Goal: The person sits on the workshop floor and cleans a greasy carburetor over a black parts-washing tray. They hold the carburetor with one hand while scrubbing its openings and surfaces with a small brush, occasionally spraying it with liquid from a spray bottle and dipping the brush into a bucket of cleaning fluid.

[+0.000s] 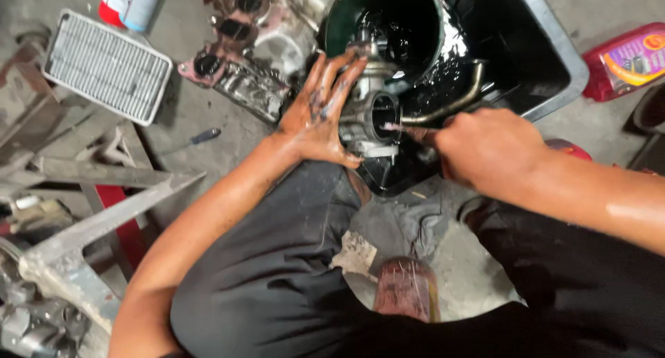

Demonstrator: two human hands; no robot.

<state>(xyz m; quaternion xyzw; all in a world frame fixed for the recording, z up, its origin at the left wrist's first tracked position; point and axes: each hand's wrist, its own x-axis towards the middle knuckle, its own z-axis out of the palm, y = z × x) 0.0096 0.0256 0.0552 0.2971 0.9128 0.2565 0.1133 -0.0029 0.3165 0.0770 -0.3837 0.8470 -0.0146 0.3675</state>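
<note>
I see left hand [320,115] gripping carburetor [370,115] over black oil pan [554,60]; right hand [485,150] fisted on brush [409,126] at its bore.

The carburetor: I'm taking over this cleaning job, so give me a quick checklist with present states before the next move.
1. Left hand steadies the carburetor: ok.
2. Right hand holds the thin tool, tip at the round opening: ok.
3. Carburetor held over the black tray: ok.
4. Left-hand grip clean: not ok, fingers greasy.
5. Bore clean inside: cannot tell.
6. Screwdriver on the floor, apart from both hands: ok.
</note>
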